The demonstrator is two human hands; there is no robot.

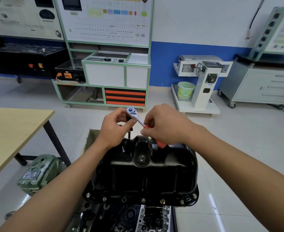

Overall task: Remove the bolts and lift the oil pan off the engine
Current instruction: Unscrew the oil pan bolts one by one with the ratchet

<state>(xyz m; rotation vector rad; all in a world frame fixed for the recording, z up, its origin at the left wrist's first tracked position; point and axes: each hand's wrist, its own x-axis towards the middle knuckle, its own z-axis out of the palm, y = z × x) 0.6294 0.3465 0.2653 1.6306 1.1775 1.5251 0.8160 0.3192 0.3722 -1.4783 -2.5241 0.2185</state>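
A black oil pan (143,173) sits upside up on the engine (129,218) at the bottom centre. Several bolts (143,200) line its near flange. A chrome ratchet (133,114) with an orange handle stands over the pan's far edge, its black extension reaching down to the far flange. My left hand (116,126) grips the ratchet head and socket. My right hand (164,124) holds the orange handle. The far bolt under the socket is hidden.
A wooden table (12,136) stands at the left with a green casting (39,173) on the floor beneath it. A green-framed training bench (107,72), a white engine stand (200,84) and a grey drawer cabinet (263,84) line the back wall.
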